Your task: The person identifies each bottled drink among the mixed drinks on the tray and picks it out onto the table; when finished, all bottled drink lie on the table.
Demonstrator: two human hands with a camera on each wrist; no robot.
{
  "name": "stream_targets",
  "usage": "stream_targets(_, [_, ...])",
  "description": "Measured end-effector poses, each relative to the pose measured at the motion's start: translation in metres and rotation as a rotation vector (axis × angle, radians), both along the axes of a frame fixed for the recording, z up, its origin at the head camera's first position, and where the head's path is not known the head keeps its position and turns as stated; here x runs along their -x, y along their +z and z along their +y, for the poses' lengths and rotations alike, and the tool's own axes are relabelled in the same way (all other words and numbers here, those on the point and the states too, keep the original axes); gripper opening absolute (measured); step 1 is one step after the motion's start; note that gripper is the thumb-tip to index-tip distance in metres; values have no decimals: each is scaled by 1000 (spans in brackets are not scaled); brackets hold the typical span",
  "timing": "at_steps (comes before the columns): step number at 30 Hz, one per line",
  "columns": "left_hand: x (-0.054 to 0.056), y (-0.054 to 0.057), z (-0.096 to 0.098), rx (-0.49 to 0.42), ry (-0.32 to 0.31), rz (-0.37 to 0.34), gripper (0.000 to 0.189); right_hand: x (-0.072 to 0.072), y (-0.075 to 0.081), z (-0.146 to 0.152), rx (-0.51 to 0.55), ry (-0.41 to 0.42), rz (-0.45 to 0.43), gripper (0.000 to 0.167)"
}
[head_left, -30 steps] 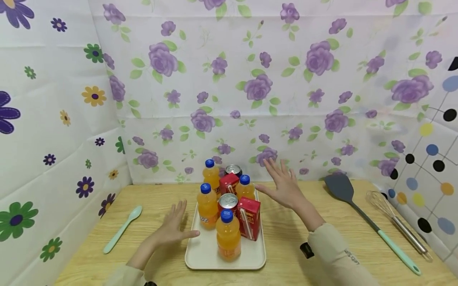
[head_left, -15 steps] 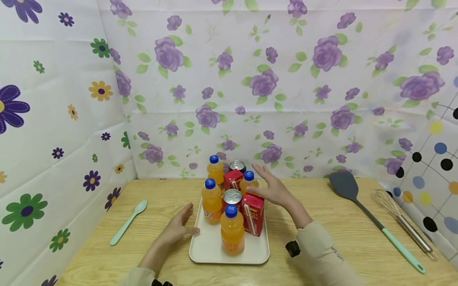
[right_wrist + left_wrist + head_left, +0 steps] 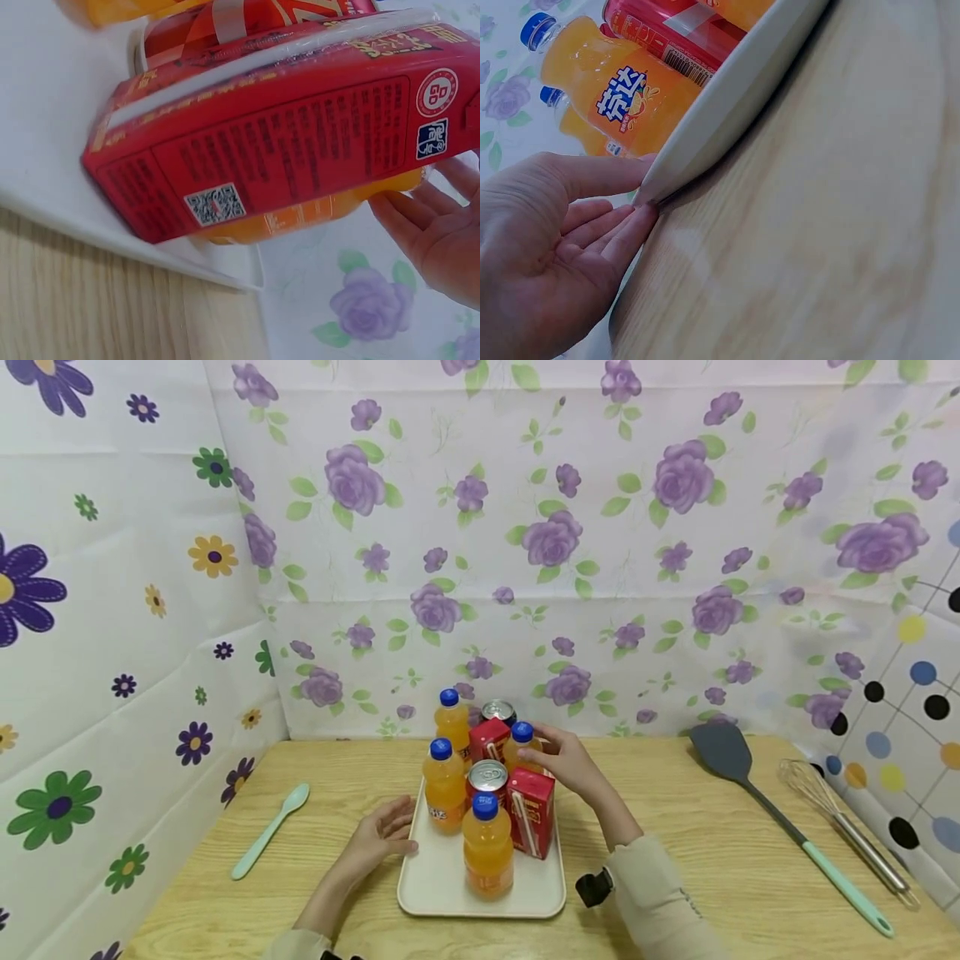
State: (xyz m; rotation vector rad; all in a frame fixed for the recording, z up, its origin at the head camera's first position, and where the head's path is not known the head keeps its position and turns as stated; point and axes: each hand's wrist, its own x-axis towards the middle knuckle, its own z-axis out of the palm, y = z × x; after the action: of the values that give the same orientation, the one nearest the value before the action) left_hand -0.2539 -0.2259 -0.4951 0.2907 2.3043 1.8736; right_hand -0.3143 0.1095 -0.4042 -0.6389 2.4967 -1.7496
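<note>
A cream tray [image 3: 438,893] carries several orange soda bottles, two cans and two red drink cartons. My left hand [image 3: 375,839] pinches the tray's left rim; in the left wrist view the thumb lies over the rim and the fingertips are at its underside. With thumb in front and fingers behind, my right hand [image 3: 573,768] holds the right rear orange soda bottle [image 3: 517,750] near its top. The front red carton [image 3: 285,142] hides much of that bottle in the right wrist view. Another orange soda bottle [image 3: 487,852] stands upright at the tray's front.
On the wooden table, a mint spoon [image 3: 272,831] lies to the left. A spatula [image 3: 765,802] with a grey head and a whisk [image 3: 847,827] lie to the right. Flowered sheets [image 3: 480,552] hang behind and at the sides.
My right hand has come down from above the tray's right side onto the rear bottle. My left hand has moved in from beside the tray and closed on its rim.
</note>
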Motion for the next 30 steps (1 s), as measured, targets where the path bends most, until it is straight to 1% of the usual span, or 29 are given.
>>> stream_targets(4, [2, 1, 0, 31, 9, 22, 79, 2, 1, -2, 22, -58, -37, 48])
stream_targets(8, [3, 1, 0, 27, -2, 24, 77, 3, 2, -5, 50, -126, -70, 44])
stream_targets(12, [2, -1, -1, 27, -1, 14, 77, 3, 1, -7, 70, -149, -87, 43])
stream_targets(17, [1, -2, 1, 20, 34, -20, 76, 3, -1, -7, 65, -172, -79, 45])
stream_targets(21, [1, 0, 3, 12, 52, -41, 74, 3, 0, -7, 62, -185, -65, 45])
stream_targets(26, [1, 2, 3, 1, 46, -41, 74, 1, 1, -8, 60, -204, -47, 44])
stream_targets(30, [0, -1, 3, -9, 55, -49, 73, 0, 1, -9, 57, -227, -55, 44])
